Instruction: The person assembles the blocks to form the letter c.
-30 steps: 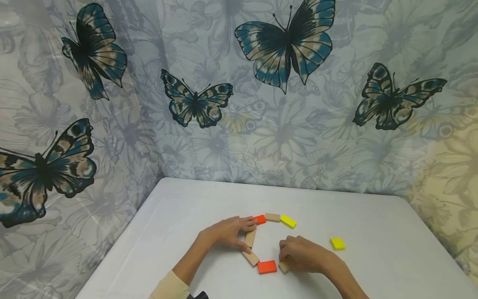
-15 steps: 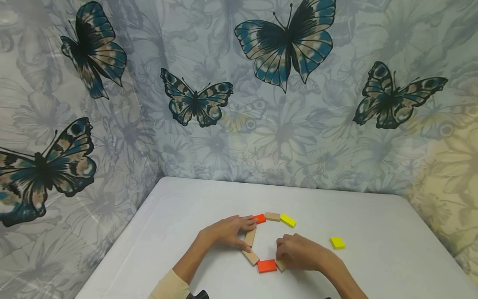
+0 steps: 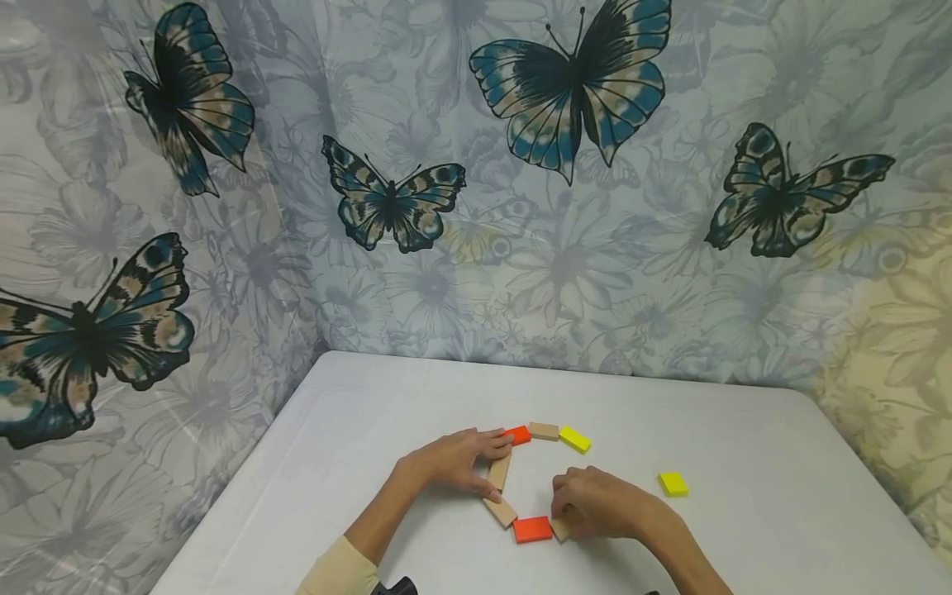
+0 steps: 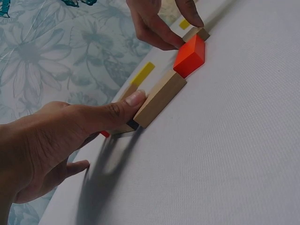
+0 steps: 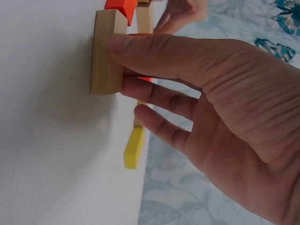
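Several flat blocks form an open curve on the white table. My right hand (image 3: 606, 502) pinches a plain wooden block (image 5: 105, 70) between thumb and fingers, its end against the near red block (image 3: 532, 530). My left hand (image 3: 449, 461) is spread at the curve's left side. Its thumb touches the lower-left wooden block (image 4: 161, 99), and its fingertips reach the far red block (image 3: 520, 435). Between thumb and fingers lies another wooden block (image 3: 499, 473). The far end of the curve has a wooden block (image 3: 544, 431) and a yellow block (image 3: 575, 439).
A separate yellow block (image 3: 673, 484) lies on the white table (image 3: 773, 446) to the right of my right hand. Behind the table hangs a flowered cloth (image 3: 565, 273) with butterflies.
My right hand has slid its wooden block a little left, closing the gap to the near red block. The left hand has stayed in place.
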Tool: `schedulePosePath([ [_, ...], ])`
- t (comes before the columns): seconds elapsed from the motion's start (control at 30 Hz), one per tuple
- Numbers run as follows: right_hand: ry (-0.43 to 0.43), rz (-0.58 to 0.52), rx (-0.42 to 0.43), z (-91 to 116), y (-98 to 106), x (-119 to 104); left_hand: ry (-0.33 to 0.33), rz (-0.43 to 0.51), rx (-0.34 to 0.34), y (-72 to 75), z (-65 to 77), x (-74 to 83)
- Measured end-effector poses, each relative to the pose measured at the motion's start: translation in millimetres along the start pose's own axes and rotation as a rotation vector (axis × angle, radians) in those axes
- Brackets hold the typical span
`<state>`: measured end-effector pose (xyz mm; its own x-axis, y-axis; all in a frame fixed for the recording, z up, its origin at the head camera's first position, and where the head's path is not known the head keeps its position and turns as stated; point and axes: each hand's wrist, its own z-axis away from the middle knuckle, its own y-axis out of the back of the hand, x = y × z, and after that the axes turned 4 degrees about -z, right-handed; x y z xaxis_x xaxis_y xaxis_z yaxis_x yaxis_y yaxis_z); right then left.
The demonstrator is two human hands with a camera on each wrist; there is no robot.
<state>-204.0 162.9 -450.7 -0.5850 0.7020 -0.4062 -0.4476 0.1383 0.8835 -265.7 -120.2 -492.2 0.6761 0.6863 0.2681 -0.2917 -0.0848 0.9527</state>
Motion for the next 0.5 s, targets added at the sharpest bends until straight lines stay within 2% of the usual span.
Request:
schedulePosePath([
  [0.5,-0.006,0.016,-0.004,2.0,0.6,0.9,0.002,-0.009,0.002,-1.0,-2.2,0.2],
])
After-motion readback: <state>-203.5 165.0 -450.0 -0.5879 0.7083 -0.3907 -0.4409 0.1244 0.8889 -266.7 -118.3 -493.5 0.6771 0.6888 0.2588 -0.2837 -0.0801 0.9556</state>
